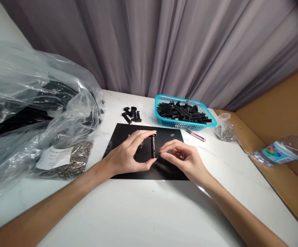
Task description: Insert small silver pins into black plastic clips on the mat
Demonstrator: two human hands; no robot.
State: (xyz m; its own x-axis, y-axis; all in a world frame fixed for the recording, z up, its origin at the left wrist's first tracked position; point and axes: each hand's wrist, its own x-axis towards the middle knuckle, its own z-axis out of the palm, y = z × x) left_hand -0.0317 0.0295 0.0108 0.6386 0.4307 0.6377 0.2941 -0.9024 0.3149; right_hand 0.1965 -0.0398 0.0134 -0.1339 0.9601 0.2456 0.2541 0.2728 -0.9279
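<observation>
White table (pixel 138 212), big clear bag (pixel 30 103) of black parts hogging left edge. Black mat (pixel 123 135) at centre. One teal basket (pixel 164 120) toward back edge, heaped, can't count. Left hand (pixel 128 154) pinching upright black clip (pixel 153 145) end to end; right hand (pixel 183 156) fingertips pressed together beside clip's foot. Risk imo: clip slips, pings off. Loose clips (pixel 132 115) behind mat, roughly six.

A small piecework assembly bench, not a home table: a white tabletop (pixel 144 209) with a black work mat (pixel 128 137) at centre, a teal basket (pixel 161 118) of black clips at one o'clock, bulk plastic bags (pixel 22 103) at nine o'clock, a bag of metal springs (pixel 71 161) beside them.
</observation>
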